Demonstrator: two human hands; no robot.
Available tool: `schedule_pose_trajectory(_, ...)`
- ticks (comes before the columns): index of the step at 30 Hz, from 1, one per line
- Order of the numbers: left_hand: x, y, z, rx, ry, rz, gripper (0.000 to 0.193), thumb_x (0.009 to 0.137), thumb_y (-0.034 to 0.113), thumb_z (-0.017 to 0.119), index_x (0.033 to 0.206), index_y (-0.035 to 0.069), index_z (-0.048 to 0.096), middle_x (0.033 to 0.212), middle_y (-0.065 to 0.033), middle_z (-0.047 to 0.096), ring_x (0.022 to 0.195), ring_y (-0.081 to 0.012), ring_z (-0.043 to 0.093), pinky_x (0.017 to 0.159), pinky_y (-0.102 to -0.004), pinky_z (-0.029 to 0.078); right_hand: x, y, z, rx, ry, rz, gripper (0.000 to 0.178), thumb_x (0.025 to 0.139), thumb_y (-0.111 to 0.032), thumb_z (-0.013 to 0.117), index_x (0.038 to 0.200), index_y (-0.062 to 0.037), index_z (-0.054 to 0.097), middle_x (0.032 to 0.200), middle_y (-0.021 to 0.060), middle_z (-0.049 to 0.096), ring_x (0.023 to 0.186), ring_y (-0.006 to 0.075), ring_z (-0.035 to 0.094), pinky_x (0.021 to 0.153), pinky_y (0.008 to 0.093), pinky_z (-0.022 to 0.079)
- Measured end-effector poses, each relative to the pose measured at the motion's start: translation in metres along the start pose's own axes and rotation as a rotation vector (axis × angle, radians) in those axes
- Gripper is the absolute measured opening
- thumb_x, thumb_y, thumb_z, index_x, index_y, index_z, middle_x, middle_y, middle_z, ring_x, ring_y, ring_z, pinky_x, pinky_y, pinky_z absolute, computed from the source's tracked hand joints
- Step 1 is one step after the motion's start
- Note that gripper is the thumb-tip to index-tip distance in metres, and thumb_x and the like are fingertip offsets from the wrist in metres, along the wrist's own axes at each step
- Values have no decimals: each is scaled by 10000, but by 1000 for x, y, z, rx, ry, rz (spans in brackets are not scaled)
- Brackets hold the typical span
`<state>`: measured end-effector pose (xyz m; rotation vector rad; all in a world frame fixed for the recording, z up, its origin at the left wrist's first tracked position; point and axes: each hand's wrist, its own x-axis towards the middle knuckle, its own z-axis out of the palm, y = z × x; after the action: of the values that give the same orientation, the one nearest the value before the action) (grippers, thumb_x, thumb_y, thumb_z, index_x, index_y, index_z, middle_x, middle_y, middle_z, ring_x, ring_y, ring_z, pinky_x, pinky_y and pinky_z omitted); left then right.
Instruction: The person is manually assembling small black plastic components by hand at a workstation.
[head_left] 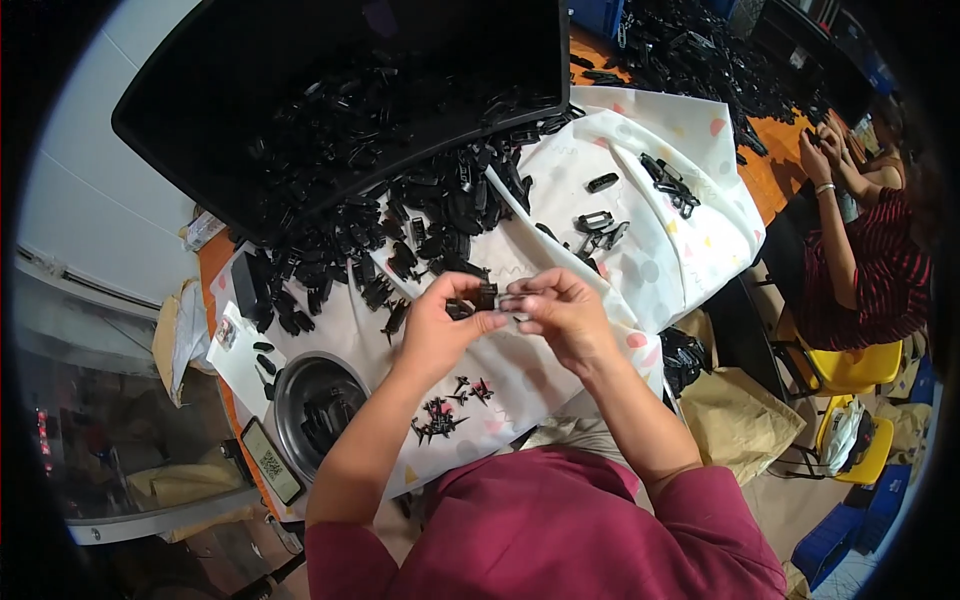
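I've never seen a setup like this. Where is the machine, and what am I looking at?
There's no machine: these are a person's bare hands, seen from above by a wide fisheye camera on their head, which bends straight edges. The left hand holds a small black part; the right hand is close against it, its exact grip unclear. On the patterned white cloth lie a large black bin, many loose black pieces and a metal bowl. Another person sits at right.
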<state>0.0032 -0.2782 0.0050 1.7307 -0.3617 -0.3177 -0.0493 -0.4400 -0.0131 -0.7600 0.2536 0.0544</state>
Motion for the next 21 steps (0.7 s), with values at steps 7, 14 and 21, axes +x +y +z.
schedule_pose_trajectory(7, -15, 12, -3, -49, 14, 161, 322, 639, 130, 767, 760, 5, 495, 836, -42, 570, 658, -89, 495, 601, -216, 416, -21, -3, 20, -327, -133, -94, 155, 818, -70, 574, 951, 4, 544, 800, 80, 571, 672, 145, 579, 544, 262, 519)
schedule_pose_trajectory(14, -25, 22, -2, 184, 109, 381, 280, 638, 101, 752, 808, 33, 540, 723, -71, 610, 619, -139, 581, 553, -245, 450, -30, -23, 37, -262, -115, -115, 150, 863, -154, 528, 948, -32, 540, 638, -5, 438, 464, 61, 346, 391, 184, 272)
schedule_pose_trajectory(21, -31, 27, -4, 291, 68, 409, 351, 638, 30, 746, 927, 13, 547, 809, -42, 621, 735, -92, 569, 667, -220, 461, -30, -28, 32, -104, -204, 35, 120, 853, -145, 543, 904, -37, 528, 639, -14, 434, 477, 51, 339, 379, 181, 233)
